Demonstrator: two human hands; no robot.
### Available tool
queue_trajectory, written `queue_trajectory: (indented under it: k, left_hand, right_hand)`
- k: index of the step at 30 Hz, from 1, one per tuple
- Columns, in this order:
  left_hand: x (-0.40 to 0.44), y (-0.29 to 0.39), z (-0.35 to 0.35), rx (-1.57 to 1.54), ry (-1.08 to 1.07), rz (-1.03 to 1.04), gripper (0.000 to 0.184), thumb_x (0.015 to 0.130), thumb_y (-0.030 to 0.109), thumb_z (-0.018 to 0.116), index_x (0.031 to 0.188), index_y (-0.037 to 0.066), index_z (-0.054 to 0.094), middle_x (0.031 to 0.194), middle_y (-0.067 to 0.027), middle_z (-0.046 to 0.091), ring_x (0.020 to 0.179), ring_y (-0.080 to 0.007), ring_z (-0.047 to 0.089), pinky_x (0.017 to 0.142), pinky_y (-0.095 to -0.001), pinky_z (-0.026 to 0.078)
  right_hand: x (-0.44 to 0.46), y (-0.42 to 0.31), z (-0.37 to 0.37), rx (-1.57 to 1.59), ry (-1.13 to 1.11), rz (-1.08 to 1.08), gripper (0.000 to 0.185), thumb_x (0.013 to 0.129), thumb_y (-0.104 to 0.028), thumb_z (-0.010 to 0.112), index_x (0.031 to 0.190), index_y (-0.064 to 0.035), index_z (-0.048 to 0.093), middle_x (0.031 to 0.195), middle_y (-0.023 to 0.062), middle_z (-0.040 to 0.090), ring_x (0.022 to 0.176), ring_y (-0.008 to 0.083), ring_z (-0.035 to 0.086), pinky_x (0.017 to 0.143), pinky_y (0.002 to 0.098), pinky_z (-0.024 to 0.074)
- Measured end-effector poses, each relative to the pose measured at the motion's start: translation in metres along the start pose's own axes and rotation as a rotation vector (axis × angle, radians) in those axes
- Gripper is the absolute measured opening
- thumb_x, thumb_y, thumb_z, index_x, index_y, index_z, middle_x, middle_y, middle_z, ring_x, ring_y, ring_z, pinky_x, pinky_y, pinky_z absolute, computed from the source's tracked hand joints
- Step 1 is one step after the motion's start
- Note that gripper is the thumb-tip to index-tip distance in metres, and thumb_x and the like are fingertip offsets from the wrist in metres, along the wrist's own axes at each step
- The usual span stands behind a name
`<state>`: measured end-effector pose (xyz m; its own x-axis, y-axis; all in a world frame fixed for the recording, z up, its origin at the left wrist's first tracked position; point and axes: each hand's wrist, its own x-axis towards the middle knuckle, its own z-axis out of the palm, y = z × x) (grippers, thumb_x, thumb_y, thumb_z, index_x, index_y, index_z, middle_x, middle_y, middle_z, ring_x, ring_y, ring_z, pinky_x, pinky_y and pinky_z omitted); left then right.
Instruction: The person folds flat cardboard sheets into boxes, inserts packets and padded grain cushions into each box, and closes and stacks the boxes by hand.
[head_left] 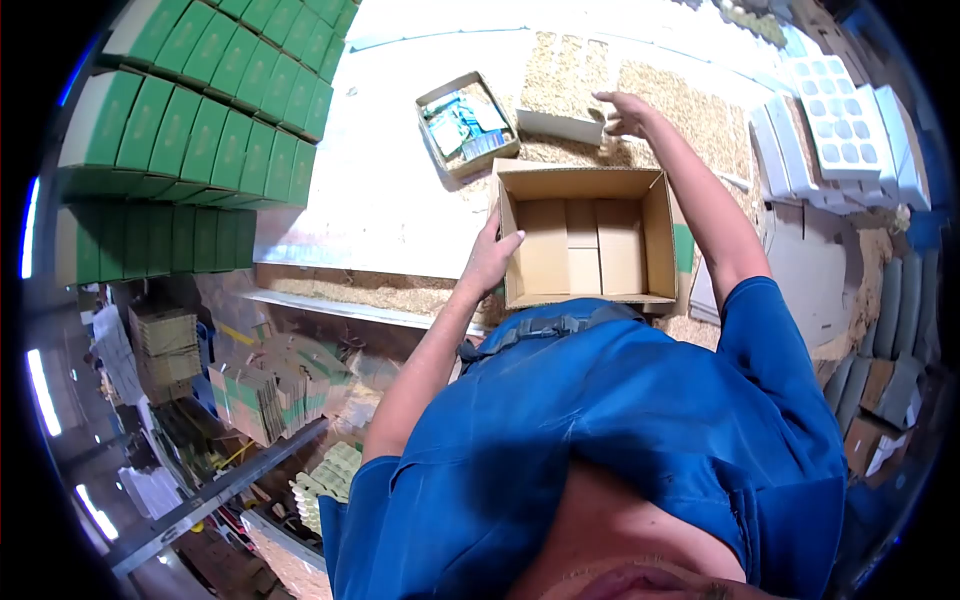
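Observation:
An open, empty cardboard box [583, 245] stands against the front of my blue shirt. My left hand [492, 254] grips its left wall, with the thumb over the rim. Beyond the box's right rear corner, my right hand [628, 116] is held over wood shavings [690, 105], fingers apart and nothing seen in them. Close to its fingers is a white-sided tray [562, 126] topped with shavings. A smaller carton [482, 160] holding blue and white packets sits on the white table behind my left hand.
Green and white boxes [215, 80] are stacked at the upper left. White trays with rounded hollows [845, 130] stand at the right. Flattened cartons [265, 395] lie lower left, near a metal rail [220, 490]. The white table's front edge [350, 308] runs left of the box.

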<state>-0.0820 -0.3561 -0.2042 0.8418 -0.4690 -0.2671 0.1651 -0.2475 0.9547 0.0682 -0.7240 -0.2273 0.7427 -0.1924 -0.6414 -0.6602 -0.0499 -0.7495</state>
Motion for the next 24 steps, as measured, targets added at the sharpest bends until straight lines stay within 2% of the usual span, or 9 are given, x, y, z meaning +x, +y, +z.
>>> queue_trajectory:
  k: [1,5,7,12,15,17,19,21,24]
  left_hand:
    - [0.002,0.005,0.000,-0.010,0.011,0.000,0.071,0.086,0.016,0.058,0.148,-0.004,0.029,0.142,-0.0252,0.046,0.132,-0.0316,0.045,0.111,-0.0355,0.032]
    - [-0.007,0.017,0.006,-0.041,0.030,-0.022,0.068,0.086,0.016,0.058,0.145,-0.005,0.032,0.136,-0.0243,0.051,0.127,-0.0323,0.049,0.109,-0.0368,0.035]
    - [-0.005,0.021,0.008,-0.036,0.042,0.000,0.068,0.086,0.016,0.058,0.145,-0.005,0.033,0.135,-0.0243,0.052,0.126,-0.0325,0.050,0.109,-0.0373,0.036]
    - [-0.001,0.026,0.012,0.062,0.039,0.015,0.069,0.086,0.016,0.058,0.146,-0.005,0.031,0.138,-0.0252,0.050,0.128,-0.0321,0.049,0.110,-0.0374,0.034]
    - [-0.001,0.024,0.011,0.053,0.031,0.002,0.069,0.086,0.016,0.058,0.146,-0.005,0.030,0.138,-0.0251,0.049,0.128,-0.0321,0.048,0.111,-0.0371,0.033]
    - [-0.002,0.025,0.010,0.017,0.019,-0.025,0.069,0.086,0.016,0.057,0.146,-0.005,0.031,0.137,-0.0248,0.049,0.128,-0.0320,0.048,0.110,-0.0369,0.033]
    - [-0.003,0.025,0.008,-0.022,0.022,-0.049,0.068,0.085,0.016,0.057,0.145,-0.005,0.032,0.137,-0.0244,0.050,0.127,-0.0319,0.048,0.110,-0.0366,0.033]
    - [-0.004,0.022,0.007,-0.081,0.027,-0.060,0.067,0.085,0.017,0.057,0.144,-0.005,0.034,0.136,-0.0236,0.050,0.126,-0.0313,0.048,0.109,-0.0364,0.033]
    - [-0.003,0.016,0.007,-0.083,0.026,-0.052,0.065,0.084,0.017,0.057,0.142,-0.006,0.037,0.135,-0.0234,0.051,0.125,-0.0304,0.049,0.108,-0.0365,0.034]
  right_hand:
    - [0.008,-0.003,0.013,0.045,0.043,0.081,0.086,0.082,-0.042,0.072,0.147,-0.0018,0.032,0.150,0.0333,0.023,0.132,0.0403,0.042,0.085,0.0474,0.0560]
    - [0.040,-0.005,0.015,-0.005,-0.093,0.148,0.062,0.087,-0.030,0.070,0.135,-0.0009,0.045,0.139,0.0289,0.038,0.114,0.0396,0.056,0.083,0.0510,0.0582]
    - [0.046,0.011,0.015,0.043,-0.046,0.141,0.027,0.086,-0.021,0.072,0.099,-0.0012,0.057,0.099,0.0114,0.050,0.077,0.0186,0.055,0.070,0.0384,0.0624]
    - [0.052,0.035,0.008,0.299,-0.046,0.181,0.031,0.083,-0.016,0.075,0.103,-0.0008,0.055,0.094,0.0067,0.051,0.070,0.0115,0.051,0.067,0.0209,0.0583]
    - [-0.007,0.006,0.019,0.318,0.038,0.134,0.019,0.082,-0.010,0.072,0.093,-0.0023,0.058,0.079,0.0077,0.060,0.058,0.0125,0.057,0.057,0.0225,0.0535]
    - [0.035,0.037,-0.006,0.340,-0.056,0.110,0.016,0.083,-0.011,0.070,0.090,-0.0047,0.058,0.075,0.0046,0.058,0.054,0.0094,0.051,0.055,0.0229,0.0509]
    - [0.051,0.050,-0.027,0.280,-0.186,0.059,0.033,0.079,-0.017,0.077,0.099,-0.0016,0.057,0.085,0.0030,0.052,0.062,0.0093,0.048,0.058,0.0236,0.0517]
    - [0.027,0.046,-0.042,0.323,-0.130,0.081,0.020,0.080,-0.016,0.072,0.090,-0.0068,0.057,0.068,-0.0037,0.048,0.055,0.0085,0.043,0.058,0.0260,0.0485]
    - [0.003,0.047,-0.064,0.296,-0.153,0.137,0.016,0.079,-0.017,0.071,0.075,-0.0118,0.057,0.068,-0.0028,0.052,0.057,0.0080,0.046,0.055,0.0239,0.0438]
